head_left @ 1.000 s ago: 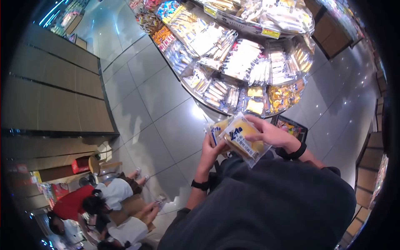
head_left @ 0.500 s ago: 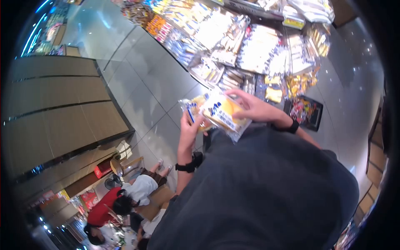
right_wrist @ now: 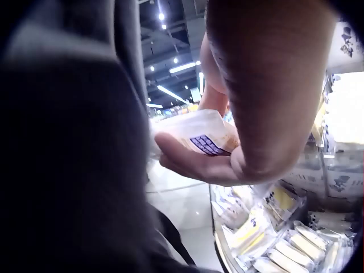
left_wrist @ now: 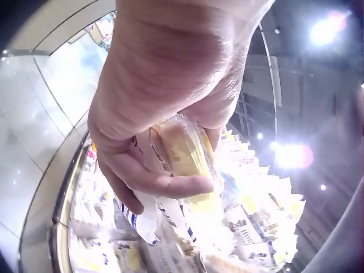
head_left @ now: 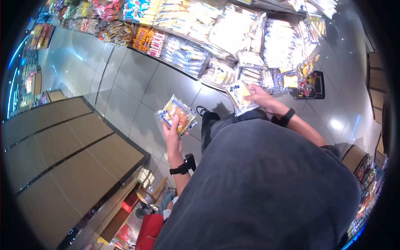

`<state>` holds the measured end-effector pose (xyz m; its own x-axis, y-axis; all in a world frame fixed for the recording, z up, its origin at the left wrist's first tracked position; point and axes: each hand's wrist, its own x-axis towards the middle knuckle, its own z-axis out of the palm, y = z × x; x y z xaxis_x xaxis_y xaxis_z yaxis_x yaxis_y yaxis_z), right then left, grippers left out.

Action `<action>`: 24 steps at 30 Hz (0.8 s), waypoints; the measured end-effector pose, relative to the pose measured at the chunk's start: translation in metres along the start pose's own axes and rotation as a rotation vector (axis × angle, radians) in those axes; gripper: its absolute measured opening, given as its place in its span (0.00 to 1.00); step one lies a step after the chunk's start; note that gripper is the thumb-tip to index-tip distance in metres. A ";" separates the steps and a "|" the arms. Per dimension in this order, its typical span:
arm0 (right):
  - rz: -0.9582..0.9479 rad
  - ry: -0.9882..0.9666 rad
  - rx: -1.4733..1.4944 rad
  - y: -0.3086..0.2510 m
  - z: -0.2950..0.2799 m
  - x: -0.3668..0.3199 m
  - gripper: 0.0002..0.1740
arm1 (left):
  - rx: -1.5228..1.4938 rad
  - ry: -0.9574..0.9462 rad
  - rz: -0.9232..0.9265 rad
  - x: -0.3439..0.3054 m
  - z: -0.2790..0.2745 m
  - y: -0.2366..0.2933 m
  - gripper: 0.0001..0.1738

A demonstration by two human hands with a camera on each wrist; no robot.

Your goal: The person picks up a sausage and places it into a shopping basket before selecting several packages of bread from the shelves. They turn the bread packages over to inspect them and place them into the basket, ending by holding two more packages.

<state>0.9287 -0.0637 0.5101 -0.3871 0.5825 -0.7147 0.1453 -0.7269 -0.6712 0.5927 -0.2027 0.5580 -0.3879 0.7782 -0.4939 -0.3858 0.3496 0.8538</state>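
Observation:
In the head view my left hand (head_left: 173,135) grips a clear-wrapped bread packet (head_left: 178,112) with a brown bun showing, the thumb lying across its front. The left wrist view shows the fingers (left_wrist: 165,185) curled round the wrapped bread (left_wrist: 187,151), a yellowish piece visible through the film. My right hand (head_left: 262,99) pinches a white and yellow bread packet (head_left: 237,93) near my waist, in front of the display's edge. From the right wrist, this packet (right_wrist: 199,128) shows a blue printed block above the fingers. The two packets are apart.
A curved display stand (head_left: 196,77) heaped with wrapped breads and snacks runs across the front. A black basket (head_left: 320,85) holding colourful packets is on the right. Brown panelled cabinets (head_left: 79,162) stand left of the tiled floor (head_left: 137,106). Someone in red (head_left: 149,231) is at lower left.
The packets, earlier overlapping in front of me, have separated: my left hand has moved left with the bun packet, my right hand stays right with the other. The view has turned leftward.

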 end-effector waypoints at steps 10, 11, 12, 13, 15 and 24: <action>0.080 0.528 0.327 0.126 0.025 0.210 0.16 | -0.039 -0.114 -0.120 0.066 -0.090 0.041 0.26; 0.037 0.567 0.199 0.095 0.048 0.193 0.16 | -0.046 -0.121 -0.125 0.067 -0.095 0.038 0.26; -0.009 0.602 0.071 0.074 0.062 0.184 0.16 | -0.022 -0.135 -0.142 0.068 -0.098 0.037 0.26; -0.171 0.710 0.150 0.124 0.039 0.243 0.15 | 0.004 -0.143 -0.157 0.069 -0.102 0.036 0.26; -0.105 0.950 0.095 0.092 0.066 0.253 0.17 | 0.031 -0.168 -0.161 0.070 -0.109 0.038 0.26; 0.162 1.231 -0.325 0.126 0.057 0.314 0.18 | 0.117 -0.276 -0.171 0.066 -0.112 0.067 0.26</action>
<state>0.7731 0.0067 0.2120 0.7236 0.5726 -0.3854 0.3928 -0.8007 -0.4523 0.4479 -0.1865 0.5644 -0.0787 0.8095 -0.5819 -0.3204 0.5322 0.7837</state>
